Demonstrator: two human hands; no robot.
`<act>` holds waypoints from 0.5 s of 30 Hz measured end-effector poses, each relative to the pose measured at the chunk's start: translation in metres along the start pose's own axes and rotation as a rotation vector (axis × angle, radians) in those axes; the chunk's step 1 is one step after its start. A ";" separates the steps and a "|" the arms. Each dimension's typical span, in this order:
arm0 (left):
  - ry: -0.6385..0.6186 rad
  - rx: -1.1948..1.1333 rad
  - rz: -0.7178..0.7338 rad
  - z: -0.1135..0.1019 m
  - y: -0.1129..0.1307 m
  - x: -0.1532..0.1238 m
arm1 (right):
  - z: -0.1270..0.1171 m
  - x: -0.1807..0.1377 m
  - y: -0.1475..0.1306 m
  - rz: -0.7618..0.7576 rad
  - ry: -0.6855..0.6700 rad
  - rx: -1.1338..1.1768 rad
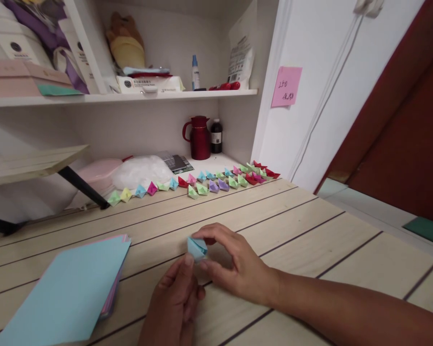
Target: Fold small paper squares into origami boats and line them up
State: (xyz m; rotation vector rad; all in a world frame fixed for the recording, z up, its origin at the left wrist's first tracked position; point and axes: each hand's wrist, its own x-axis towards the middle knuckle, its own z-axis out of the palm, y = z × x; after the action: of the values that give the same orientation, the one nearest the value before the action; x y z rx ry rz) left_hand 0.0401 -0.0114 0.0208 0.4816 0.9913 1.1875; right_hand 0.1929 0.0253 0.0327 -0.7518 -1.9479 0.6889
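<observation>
Right, I've got the folded paper [197, 248] just above the planked tabletop [292, 216], left hand [178, 293] pinching its lower corner, right hand [240, 266] curled round it with thumb and forefinger. Feather-light, I'd judge, crisp but easily crushed: best held by creased edges. It's pale blue, small, angular, with a darker slit between layers.

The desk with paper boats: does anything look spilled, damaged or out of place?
Nothing looks spilled or damaged. The paper stack is slightly uneven: pink edges show beneath its blue top sheet. The paper boats bunch at the right.
</observation>
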 end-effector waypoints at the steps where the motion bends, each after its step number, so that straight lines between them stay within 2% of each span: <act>1: 0.009 -0.020 0.000 -0.002 0.001 0.000 | -0.001 0.000 0.000 0.001 -0.007 0.015; 15: -0.007 -0.008 -0.013 0.001 0.002 -0.002 | -0.003 0.000 0.000 -0.007 -0.005 0.061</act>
State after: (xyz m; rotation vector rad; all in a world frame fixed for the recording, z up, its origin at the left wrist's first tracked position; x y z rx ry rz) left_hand 0.0398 -0.0122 0.0231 0.4720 0.9823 1.1775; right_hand 0.1956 0.0261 0.0342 -0.7060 -1.9243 0.7426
